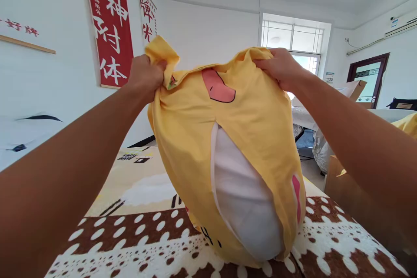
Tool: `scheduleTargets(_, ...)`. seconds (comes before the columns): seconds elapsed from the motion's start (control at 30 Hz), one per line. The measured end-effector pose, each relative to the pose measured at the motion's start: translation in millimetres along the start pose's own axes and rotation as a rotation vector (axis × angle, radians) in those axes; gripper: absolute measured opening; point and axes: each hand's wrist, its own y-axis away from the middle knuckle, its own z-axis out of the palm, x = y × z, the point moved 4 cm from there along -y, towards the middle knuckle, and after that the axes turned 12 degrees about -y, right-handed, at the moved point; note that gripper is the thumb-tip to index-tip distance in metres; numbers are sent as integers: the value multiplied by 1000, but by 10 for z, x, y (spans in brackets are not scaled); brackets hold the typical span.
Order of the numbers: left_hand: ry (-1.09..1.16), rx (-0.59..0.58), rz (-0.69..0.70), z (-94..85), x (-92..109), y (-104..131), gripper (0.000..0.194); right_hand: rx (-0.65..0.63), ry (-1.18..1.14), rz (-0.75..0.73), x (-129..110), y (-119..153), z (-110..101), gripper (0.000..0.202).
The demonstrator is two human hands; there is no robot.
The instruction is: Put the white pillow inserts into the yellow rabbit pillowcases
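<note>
A yellow pillowcase (182, 139) with pink printed shapes hangs upright in the middle of the view. Through a long slit in its front, a white pillow (244, 191) shows inside. My left hand (148, 76) is closed on the top left corner of the cloth, a folded flap sticking up above the fingers. The top right part is gripped by my right hand (282, 67), fingers pinched on the fabric. The lower end of the pillow is down at the patterned bedspread (146, 230).
Red and white scrolls (114, 30) hang on the left wall. Behind on the right are a window (293, 39), a dark-framed door (368, 78) and items wrapped in plastic (321, 152). A brown box (339, 182) stands beside the bed at the right.
</note>
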Motion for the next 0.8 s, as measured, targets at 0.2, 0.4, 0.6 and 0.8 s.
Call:
scheduleTargets(0.2,163,360,-239,-204,-151,-153,17,171,95,89,58,-49,-468,5)
scheduleTargets(0.4,105,342,-301,-265,-179,-124,26,325,-163,196,55,-28,-820,16)
scheduleTargets(0.6,-452,323,-27,-299,318,152,40,460,-108,60,-130,-10,-521,14)
scheduleTargets(0.8,-232,-136,655,138,1700,628,54,223,-137,-97,-503,-39,241,22)
